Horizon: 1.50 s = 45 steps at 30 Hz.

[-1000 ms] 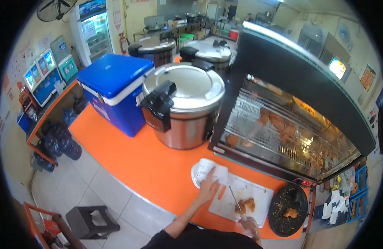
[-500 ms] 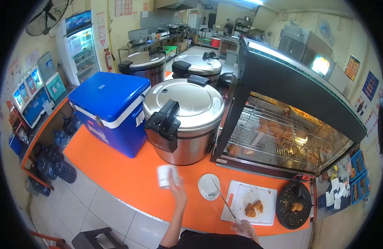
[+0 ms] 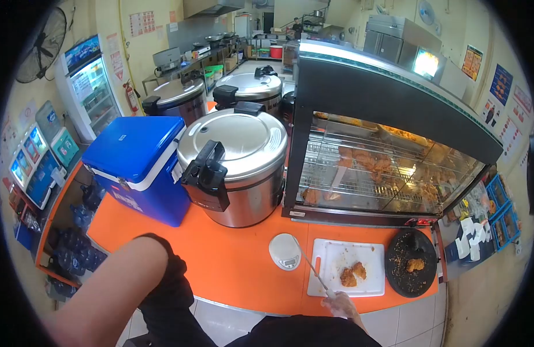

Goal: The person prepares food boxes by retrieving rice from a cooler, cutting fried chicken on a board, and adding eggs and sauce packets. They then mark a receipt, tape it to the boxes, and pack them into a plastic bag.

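My right hand [image 3: 340, 305], in a thin clear glove, is closed around the pale handle of a long knife [image 3: 320, 279]. The blade slants up and left across the edge of a white cutting board [image 3: 326, 250], its tip near a round white kitchen scale [image 3: 285, 253]. Two pieces of fried chicken [image 3: 352, 274] lie on the board among crumbs. To its right, a black round pan [image 3: 415, 283] holds another fried piece and many crumbs. My left arm is raised and bent close to the camera at lower left; its hand is outside the frame.
A glass warming cabinet [image 3: 394, 168] with fried chicken stands behind the board. Large steel rice cookers [image 3: 235, 173] and a blue cooler box [image 3: 134, 150] line the back of the orange counter [image 3: 238, 272]. A person [image 3: 297, 28] is far back in the kitchen.
My left hand, which held a white, paper-like item over the counter, has swung up and out of view with it. The camera has shifted; my right hand still grips the knife.
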Each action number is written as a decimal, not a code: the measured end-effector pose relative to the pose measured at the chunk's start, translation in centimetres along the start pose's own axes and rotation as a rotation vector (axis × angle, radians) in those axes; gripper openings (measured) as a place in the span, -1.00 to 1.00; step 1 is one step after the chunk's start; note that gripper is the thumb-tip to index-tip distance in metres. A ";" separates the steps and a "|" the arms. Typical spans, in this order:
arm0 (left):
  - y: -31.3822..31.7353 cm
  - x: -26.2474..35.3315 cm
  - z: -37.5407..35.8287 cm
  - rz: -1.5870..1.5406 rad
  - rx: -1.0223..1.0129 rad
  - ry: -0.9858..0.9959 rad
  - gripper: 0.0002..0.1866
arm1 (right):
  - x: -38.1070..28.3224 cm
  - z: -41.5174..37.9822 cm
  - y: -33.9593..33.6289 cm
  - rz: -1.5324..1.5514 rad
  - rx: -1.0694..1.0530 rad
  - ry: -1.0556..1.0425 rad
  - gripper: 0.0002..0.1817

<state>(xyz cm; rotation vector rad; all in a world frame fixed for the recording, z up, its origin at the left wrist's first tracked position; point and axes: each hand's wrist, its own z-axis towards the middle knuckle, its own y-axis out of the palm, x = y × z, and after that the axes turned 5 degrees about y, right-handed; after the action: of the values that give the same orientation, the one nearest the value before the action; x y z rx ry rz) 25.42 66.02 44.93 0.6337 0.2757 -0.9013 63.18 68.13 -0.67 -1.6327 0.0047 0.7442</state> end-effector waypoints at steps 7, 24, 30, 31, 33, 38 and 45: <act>1.6 0.6 0.8 -0.074 0.043 -0.040 -0.50 | -2.4 -0.3 -1.9 0.250 -0.249 0.578 -0.86; 4.8 1.5 0.9 -0.236 0.136 -0.080 -0.66 | -0.7 -1.6 -2.9 0.756 -0.188 1.026 -0.76; 6.3 0.7 -1.0 -0.235 0.252 -0.043 -0.70 | 1.2 -2.3 -1.3 0.857 -0.122 0.885 -0.80; 7.0 0.1 -2.5 -0.252 0.238 -0.060 -0.70 | 0.9 -2.7 -1.9 0.812 -0.138 0.910 -0.79; 9.4 -1.9 -9.5 0.214 0.354 -0.035 -0.52 | 4.8 -4.6 0.8 0.406 -0.057 0.229 -0.69; 14.8 10.2 -33.8 -0.082 -0.747 -0.614 -0.61 | 5.1 -6.9 -3.1 0.410 -0.114 0.824 -0.53; 18.8 25.6 -48.0 -0.520 -1.305 -0.963 -0.55 | 7.0 -7.4 -8.1 0.809 -0.002 0.892 -0.76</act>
<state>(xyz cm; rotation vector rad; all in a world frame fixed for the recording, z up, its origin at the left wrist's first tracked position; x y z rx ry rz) 57.56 87.81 2.50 -1.1197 0.0949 -1.1805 75.44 66.22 3.37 -1.8351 1.3567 0.5237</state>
